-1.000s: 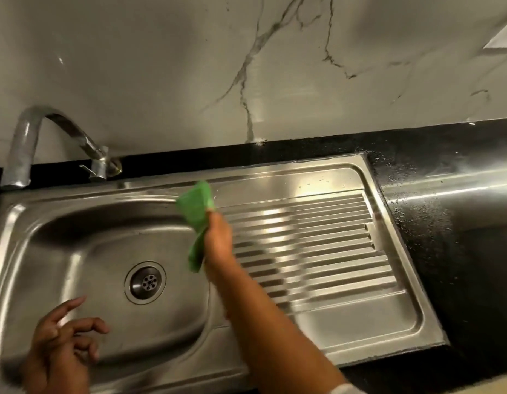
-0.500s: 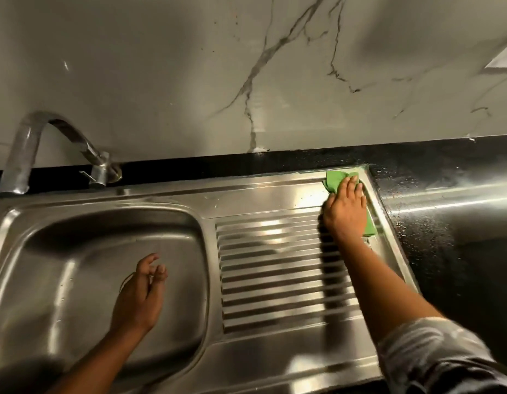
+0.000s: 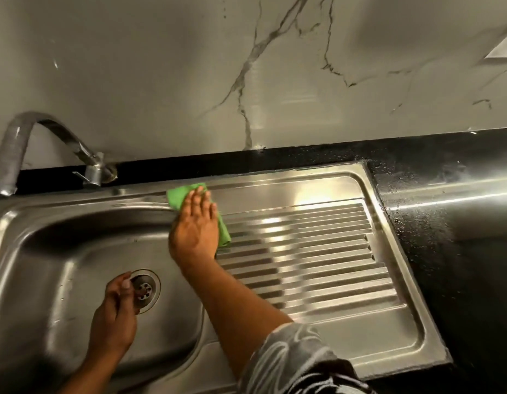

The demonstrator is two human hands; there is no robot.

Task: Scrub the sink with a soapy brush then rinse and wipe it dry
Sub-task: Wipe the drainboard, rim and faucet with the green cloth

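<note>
pressing down with straight fingers, the right hand (image 3: 195,226) pins a green rectangular cloth (image 3: 180,196) flat on the stainless steel sink (image 3: 389,345), at the basin's one o'clock corner beside the ribbed drainboard. the left hand (image 3: 114,314) hovers over the basin, fingers loosely curled, gripping nothing, with the round metal drain (image 3: 145,290) at its one o'clock.

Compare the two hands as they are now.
The right hand lies flat, fingers straight, on the green cloth; the left hand has fingers curled and holds nothing visible. The right hand is at the back corner of the basin beside the ribbed draining board; the left hand is over the basin by the drain. Both are bare, over the sink.
</note>
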